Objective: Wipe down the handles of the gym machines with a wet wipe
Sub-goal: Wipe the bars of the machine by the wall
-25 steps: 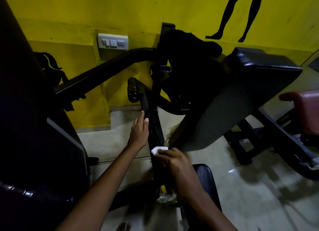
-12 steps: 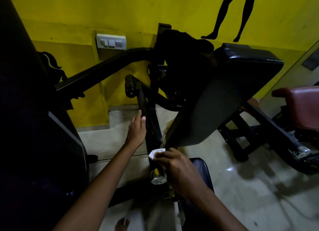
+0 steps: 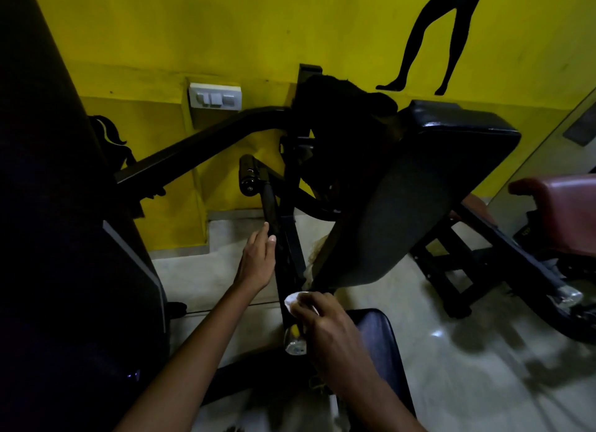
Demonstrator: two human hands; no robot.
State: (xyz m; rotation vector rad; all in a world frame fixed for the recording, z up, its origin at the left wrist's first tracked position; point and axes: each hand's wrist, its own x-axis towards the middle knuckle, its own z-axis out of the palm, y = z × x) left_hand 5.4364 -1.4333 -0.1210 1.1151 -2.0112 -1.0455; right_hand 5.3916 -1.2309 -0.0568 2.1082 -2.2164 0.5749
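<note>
Two hands, one wipe, one handle bar: right hand [image 3: 325, 326] pinching white wipe [image 3: 292, 301] against black handle bar [image 3: 283, 264], just above its chrome end [image 3: 295, 343]. Left hand [image 3: 256, 259] beside the bar further up, fingers straight, fingertips touching it. Most of wipe hidden under right fingers; machine frame beyond hands too dark to make out.

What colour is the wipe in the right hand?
White. The wet wipe, pinched by the right hand against the black handle bar, shows best in the head view.

Left hand [image 3: 256, 262] reaches forward, arm extended, fingers straight and together, thumb alongside. Right hand [image 3: 325, 323] lower and nearer, fingers curled in a pinch, forearm angled in from lower right.
</note>
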